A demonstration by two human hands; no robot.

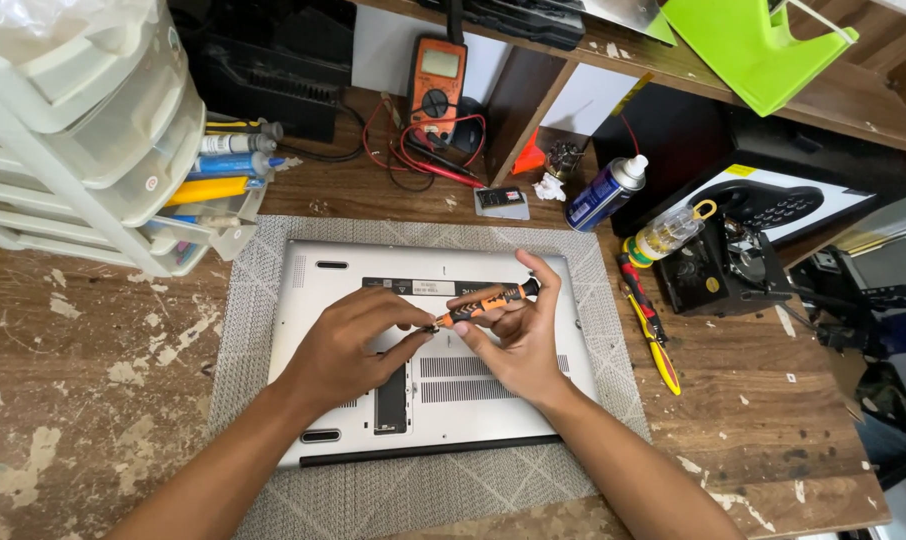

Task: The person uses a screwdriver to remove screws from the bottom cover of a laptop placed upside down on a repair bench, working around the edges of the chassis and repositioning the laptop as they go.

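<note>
A silver laptop (353, 280) lies upside down on a grey mat (258, 300) on the wooden bench. My right hand (518, 335) holds a small orange and black screwdriver (493, 297) level above the laptop's underside. My left hand (348, 345) pinches the metal tip end of that screwdriver with thumb and forefinger. Both hands hover over the middle of the laptop, just above its vent slots (473, 378).
A white plastic drawer unit (83, 120) stands at the left with tubes and pens beside it. Behind the mat are an orange multimeter (436, 85) with red leads, a spray can (605, 192), a small bottle (668, 232) and a yellow-handled tool (658, 345).
</note>
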